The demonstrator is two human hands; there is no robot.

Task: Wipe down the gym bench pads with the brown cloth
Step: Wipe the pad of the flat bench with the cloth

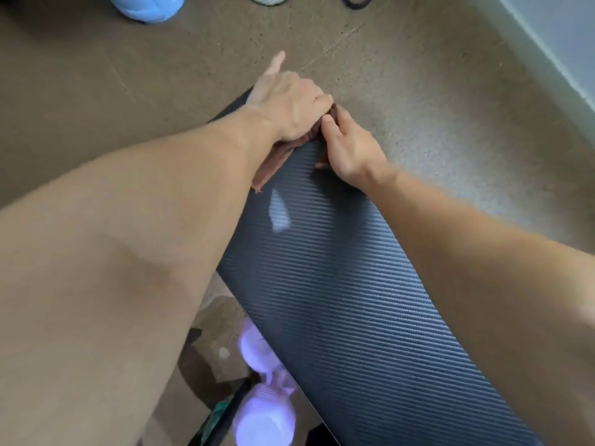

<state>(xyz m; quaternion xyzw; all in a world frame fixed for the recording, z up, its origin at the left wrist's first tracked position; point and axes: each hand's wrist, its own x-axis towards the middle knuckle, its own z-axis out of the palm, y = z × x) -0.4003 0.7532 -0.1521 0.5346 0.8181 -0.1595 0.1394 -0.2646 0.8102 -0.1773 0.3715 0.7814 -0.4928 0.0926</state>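
Underneath everything lies a brown speckled floor (418, 91), with a pale wall base (560, 49) running along its right edge. Across the floor, from the lower right up toward the middle, stretches the black gym bench pad (338, 284), its surface finely ribbed and carrying one small bright patch of glare near the far end.

At the lower edge, just left of the pad, sits a pale lilac dumbbell (264, 381) (blurred, so its detail is hard to read). A light blue rounded object (148, 8) is cut off by the frame at the upper left.

Both bare forearms reach out to the far end of the pad. The left hand (289, 101) lies on top of the cloth there, fingers curled down over it at the pad's end and thumb sticking out over the floor. The right hand (349, 149) is just beside it, thumb and fingers pinching the cloth's near edge.

The brown cloth (273, 162) is bunched between the two hands on the pad's far end, one strip trailing back along the pad's left edge under the left wrist.

A black loop (357, 1) lies at the top edge of the floor.
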